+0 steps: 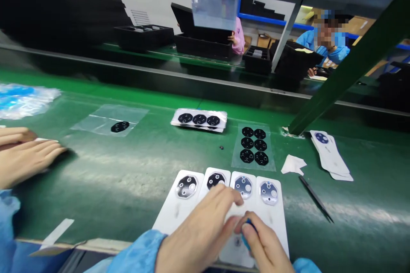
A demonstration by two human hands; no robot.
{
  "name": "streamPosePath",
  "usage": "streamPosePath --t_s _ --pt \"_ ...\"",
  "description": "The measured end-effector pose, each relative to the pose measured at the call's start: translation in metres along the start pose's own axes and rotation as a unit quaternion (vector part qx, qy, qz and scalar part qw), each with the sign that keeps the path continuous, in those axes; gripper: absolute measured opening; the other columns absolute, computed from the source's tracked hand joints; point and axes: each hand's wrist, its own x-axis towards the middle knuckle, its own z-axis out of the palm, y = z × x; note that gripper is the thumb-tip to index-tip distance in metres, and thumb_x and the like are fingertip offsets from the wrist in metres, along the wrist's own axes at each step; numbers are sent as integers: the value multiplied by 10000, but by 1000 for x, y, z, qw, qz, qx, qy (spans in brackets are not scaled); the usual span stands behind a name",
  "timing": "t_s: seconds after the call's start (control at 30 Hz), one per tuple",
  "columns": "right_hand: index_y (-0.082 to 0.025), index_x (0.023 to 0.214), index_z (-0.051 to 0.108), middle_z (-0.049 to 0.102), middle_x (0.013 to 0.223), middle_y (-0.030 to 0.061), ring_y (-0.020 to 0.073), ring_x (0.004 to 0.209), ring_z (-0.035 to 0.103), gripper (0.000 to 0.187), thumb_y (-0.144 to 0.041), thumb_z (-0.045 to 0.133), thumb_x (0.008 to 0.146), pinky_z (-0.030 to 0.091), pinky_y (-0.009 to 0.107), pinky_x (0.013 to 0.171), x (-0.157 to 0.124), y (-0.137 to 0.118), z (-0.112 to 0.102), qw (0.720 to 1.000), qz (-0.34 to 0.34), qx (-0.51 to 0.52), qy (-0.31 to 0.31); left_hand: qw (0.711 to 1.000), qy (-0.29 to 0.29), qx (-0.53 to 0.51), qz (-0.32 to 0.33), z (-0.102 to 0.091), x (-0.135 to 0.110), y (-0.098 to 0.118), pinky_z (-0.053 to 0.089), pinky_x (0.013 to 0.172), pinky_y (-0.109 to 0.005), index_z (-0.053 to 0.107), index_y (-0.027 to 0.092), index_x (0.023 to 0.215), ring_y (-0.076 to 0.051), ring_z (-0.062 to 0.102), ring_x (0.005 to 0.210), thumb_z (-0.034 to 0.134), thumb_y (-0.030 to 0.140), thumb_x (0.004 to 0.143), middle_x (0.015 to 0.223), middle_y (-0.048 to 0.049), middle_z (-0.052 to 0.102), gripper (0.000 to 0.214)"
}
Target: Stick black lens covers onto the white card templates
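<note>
Four white rectangular cards (174, 217) lie side by side at the near edge of the green work table (128, 179). Each bears an octagonal lens plate at its far end.

The left hand (205, 230) lies flat with fingers extended, pressing on the middle cards and gripping nothing. The right hand (265, 247) is closed in a pinch on a small blue tab (248, 225) over the third card.

Judged status: the two left plates look dark and bare, while the two right plates show a pale sheen, possibly film.

Stock on hand:
- A clear film sheet of six black octagonal plates (236, 145) lies mid-table.
- A stack of white cards (331, 160) lies toward the right edge.

Another person's hands (22, 158) rest at the left edge.
</note>
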Motion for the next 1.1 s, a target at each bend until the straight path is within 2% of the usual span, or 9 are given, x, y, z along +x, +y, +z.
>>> streamPosePath --t_s 0.07,0.17,0.37,0.43,0.57,0.7,0.8,0.93,1.1 --pt "-226 867 523 620 678 -19 114 545 603 248 -412 381 949 502 166 518 5 5 -16 997 -40 -67 7 999 -2 40 -9 3 9 -10 471 805 -352 423 199 1083 -213 488 962 369 45 883 1029 -76 536 258" --pt "-207 913 540 608 674 -5 128 542 587 182 -343 422 942 490 193 509 13 10 -32 975 -133 -176 20 993 -23 114 6 13 20 -23 476 696 -347 446 170 1086 -218 487 851 315 -35 823 942 -82 538 359" --pt "-157 874 639 711 876 65 187 801 655 340 -132 311 959 511 276 642 23 18 -23 901 -309 -300 62 982 -27 184 42 24 30 -24 468 704 -325 454 165 1086 -211 485 850 277 -118 698 923 -66 542 512" --pt "-141 896 649 727 919 59 190 904 656 323 -99 333 951 512 284 721 24 22 -20 889 -334 -303 75 971 -43 231 48 24 33 -21 457 702 -334 470 158 1062 -214 483 832 270 -125 684 928 -67 549 512" --pt "-122 845 658 734 857 56 175 859 672 306 -64 372 933 517 268 710 26 27 -17 889 -341 -291 90 938 -93 329 49 21 40 -11 434 684 -351 518 144 959 -224 487 808 266 -129 677 952 -75 566 467" --pt "-112 810 662 731 804 62 175 818 684 315 -42 376 922 524 261 695 27 28 -15 893 -339 -277 98 916 -99 381 79 22 43 -4 431 706 -342 540 130 907 -223 497 850 282 -126 673 960 -75 578 432" --pt "-114 810 662 731 799 60 175 815 688 335 -34 358 923 525 260 693 27 25 -16 896 -337 -273 94 934 -97 334 81 22 45 -10 425 676 -334 533 144 867 -214 495 802 296 -112 696 879 -65 576 388" --pt "-124 820 659 739 837 51 173 832 689 320 -50 368 931 523 258 694 29 28 -15 895 -335 -278 99 988 -64 141 -9 19 56 -34 418 652 -293 499 174 915 -167 479 728 337 8 863 827 -24 542 237" --pt "-166 805 658 738 792 19 148 784 695 310 -86 392 941 527 240 675 20 54 3 873 -380 -253 174 994 -64 88 -18 32 72 -49 443 736 -296 499 163 899 -170 491 833 428 -1 834 900 -40 564 191"
